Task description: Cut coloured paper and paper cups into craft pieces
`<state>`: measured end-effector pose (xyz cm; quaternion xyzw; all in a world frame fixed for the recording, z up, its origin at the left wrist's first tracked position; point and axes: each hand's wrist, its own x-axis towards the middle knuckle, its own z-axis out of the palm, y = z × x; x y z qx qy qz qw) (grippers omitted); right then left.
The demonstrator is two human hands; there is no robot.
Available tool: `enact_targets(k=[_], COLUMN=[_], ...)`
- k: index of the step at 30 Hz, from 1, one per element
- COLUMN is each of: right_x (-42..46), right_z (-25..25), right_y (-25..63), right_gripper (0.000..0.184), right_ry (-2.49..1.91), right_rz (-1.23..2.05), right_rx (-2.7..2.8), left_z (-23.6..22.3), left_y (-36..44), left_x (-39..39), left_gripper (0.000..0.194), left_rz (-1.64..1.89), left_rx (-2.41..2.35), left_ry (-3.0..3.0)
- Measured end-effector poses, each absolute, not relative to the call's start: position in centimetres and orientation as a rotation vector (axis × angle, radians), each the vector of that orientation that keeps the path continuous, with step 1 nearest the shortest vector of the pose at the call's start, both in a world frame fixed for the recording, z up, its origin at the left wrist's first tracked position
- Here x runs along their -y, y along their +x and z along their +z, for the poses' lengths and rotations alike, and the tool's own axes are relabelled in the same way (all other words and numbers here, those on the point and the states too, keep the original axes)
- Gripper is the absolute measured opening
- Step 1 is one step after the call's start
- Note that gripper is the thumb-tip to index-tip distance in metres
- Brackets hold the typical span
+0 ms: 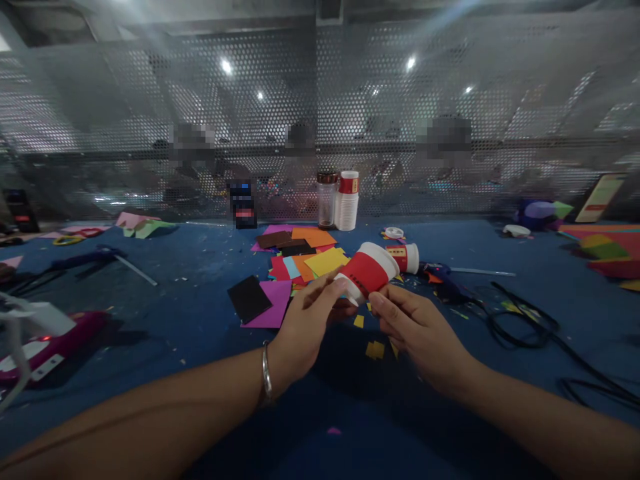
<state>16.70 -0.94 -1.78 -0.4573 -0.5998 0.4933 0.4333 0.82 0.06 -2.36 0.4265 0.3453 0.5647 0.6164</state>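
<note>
A red and white paper cup (371, 272) is held tilted above the table in front of me. My left hand (313, 313) is closed around its left end, with the thumb on top and the other fingers partly hidden beneath. My right hand (413, 323) pinches at the cup's lower right side, its thumb and curled fingers against the red band. Whether those fingertips also hold a small piece, I cannot tell. Just behind the held cup, another red and white paper cup (411, 259) lies on its side. Small yellow paper scraps (375, 350) lie below my hands.
Coloured paper sheets (325, 261) spread behind my hands, near a glass jar (327, 205) and a stack of paper cups (347, 212). A blue glue gun (445, 275) with a black cable (525, 343) lies right; another glue gun (90, 259) and a power strip (65, 353) lie left.
</note>
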Motion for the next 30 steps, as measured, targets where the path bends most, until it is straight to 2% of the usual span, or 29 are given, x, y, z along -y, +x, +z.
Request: enact_targets(k=[6, 14, 24, 30], right_x=[0.77, 1.19, 1.10, 1.30], right_z=[-1.83, -1.79, -1.82, -1.81], right_y=[16.63, 16.80, 16.68, 16.65], right_gripper=[0.047, 0.044, 0.045, 0.047], right_ry=[-1.158, -1.138, -1.135, -1.141], right_rz=[1.204, 1.178, 1.220, 1.270], right_rx=[1.488, 1.521, 1.502, 1.467], left_z=[-2.36, -2.67, -2.11, -2.12], left_y=[0.62, 0.89, 0.39, 0.11], left_x=[-0.39, 0.32, 0.13, -0.10], left_gripper=[0.020, 0.030, 0.030, 0.045], left_rz=[1.243, 1.256, 1.255, 1.245], left_rx=[-0.665, -0.636, -0.744, -0.805], left_ry=[0.885, 0.952, 1.077, 1.209])
